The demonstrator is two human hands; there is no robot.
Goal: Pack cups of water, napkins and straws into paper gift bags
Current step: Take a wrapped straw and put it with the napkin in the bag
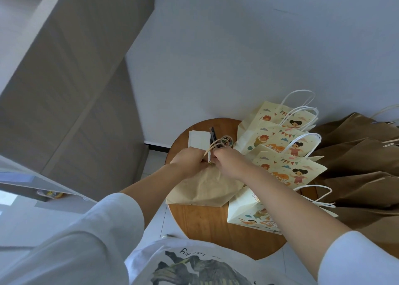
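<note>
left hand (187, 162) and right hand (229, 162) meet, both pinching the top of the creased tan paper bag (205, 190) under its twisted cord handles (212, 147), on a round wooden table (211, 226).

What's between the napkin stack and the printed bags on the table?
In the head view, dark straws lie beside the napkins, then a small colourful coiled item nearer the printed bags.

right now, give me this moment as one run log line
left hand grips kraft bag top | right hand grips same top | bag on round table | napkins behind it | printed bags to its right
</note>
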